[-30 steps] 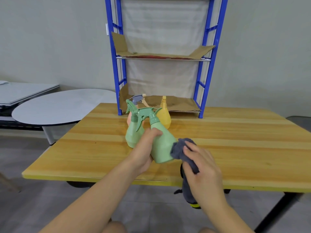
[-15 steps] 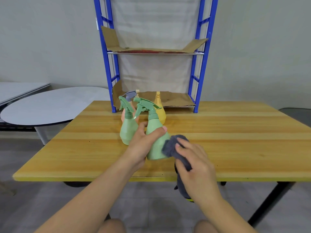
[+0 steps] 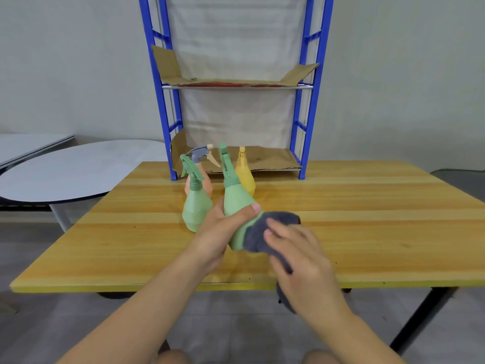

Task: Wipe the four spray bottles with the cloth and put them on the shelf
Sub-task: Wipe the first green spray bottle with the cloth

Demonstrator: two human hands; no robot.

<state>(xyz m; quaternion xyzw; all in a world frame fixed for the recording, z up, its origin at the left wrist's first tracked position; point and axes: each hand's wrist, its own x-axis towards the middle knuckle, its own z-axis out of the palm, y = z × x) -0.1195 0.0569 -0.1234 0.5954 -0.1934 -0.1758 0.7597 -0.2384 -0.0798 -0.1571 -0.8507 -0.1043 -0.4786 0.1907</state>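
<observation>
My left hand grips a green spray bottle by its body, tilted above the wooden table, nozzle pointing away from me. My right hand holds a grey cloth against the bottle's lower right side. A second green spray bottle stands upright just to the left. Behind it an orange bottle with a grey trigger is partly hidden. A yellow bottle stands behind the held one. The blue shelf rises at the table's far edge, its two levels lined with cardboard.
A round grey table stands to the left, beyond the wooden table's left edge. A grey wall backs the shelf. Bare wood shows on the right half of the table, and its front edge runs just under my forearms.
The held green bottle has turned so its nozzle points away from me. The cloth has slid round its lower right side. The view has shifted slightly.
</observation>
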